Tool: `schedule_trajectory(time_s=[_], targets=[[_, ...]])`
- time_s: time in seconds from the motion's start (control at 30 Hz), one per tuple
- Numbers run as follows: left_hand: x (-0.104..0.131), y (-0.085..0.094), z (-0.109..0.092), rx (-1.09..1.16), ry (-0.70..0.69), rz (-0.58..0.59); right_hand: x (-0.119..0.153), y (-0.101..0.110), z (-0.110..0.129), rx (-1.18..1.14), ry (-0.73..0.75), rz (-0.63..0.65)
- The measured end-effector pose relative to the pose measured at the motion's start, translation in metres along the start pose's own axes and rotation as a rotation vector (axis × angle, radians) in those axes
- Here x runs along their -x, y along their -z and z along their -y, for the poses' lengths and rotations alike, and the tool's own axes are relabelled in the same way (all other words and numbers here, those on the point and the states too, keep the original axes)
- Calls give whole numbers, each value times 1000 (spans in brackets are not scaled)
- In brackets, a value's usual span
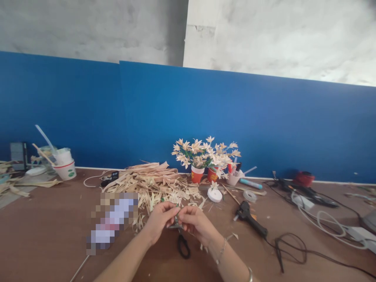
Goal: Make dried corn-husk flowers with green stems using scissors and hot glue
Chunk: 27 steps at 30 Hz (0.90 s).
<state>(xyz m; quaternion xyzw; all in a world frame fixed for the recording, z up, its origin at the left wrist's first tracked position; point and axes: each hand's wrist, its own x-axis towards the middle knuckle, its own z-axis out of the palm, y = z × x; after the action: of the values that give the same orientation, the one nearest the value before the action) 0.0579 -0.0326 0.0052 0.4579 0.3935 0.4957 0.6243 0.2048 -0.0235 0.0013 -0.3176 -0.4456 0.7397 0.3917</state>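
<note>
My left hand (161,220) and my right hand (197,222) meet over the middle of the table, fingertips pinched close together. A bit of green shows between them, but what they hold is too small and covered to name. Just below the fingers lie scissors (184,247); one black handle loop shows and the rest is largely hidden. Behind my hands spreads a heap of dry, pale husk strips (158,178). Past it, cream husk flowers (202,150) with green stems stand in red paper cups (197,174). A single flower (214,186) rests on a round white lid (214,196).
To the right lie a black glue gun (251,220) with its cord, a tape roll (250,196), a blue tube (250,183) and tangled cables (323,223). A blurred-out object (113,223) lies left; a white cup (66,170) stands farther back. A blue partition (205,105) borders the table.
</note>
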Motion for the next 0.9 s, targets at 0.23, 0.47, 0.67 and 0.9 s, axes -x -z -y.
schedule_trajectory(time_s=[0.23,0.47,0.67,0.9], targets=[[-1,-1,-2,7,-5,-22,-2,-5,-3,27,49,-106],[-4,0,-1,-177,-31,-135,-4,-11,-3,171,97,-244],[-3,-5,2,-316,-74,-257,-7,-12,-6,312,130,-351],[-1,-11,4,-253,-152,-307,-8,-11,-10,378,199,-393]])
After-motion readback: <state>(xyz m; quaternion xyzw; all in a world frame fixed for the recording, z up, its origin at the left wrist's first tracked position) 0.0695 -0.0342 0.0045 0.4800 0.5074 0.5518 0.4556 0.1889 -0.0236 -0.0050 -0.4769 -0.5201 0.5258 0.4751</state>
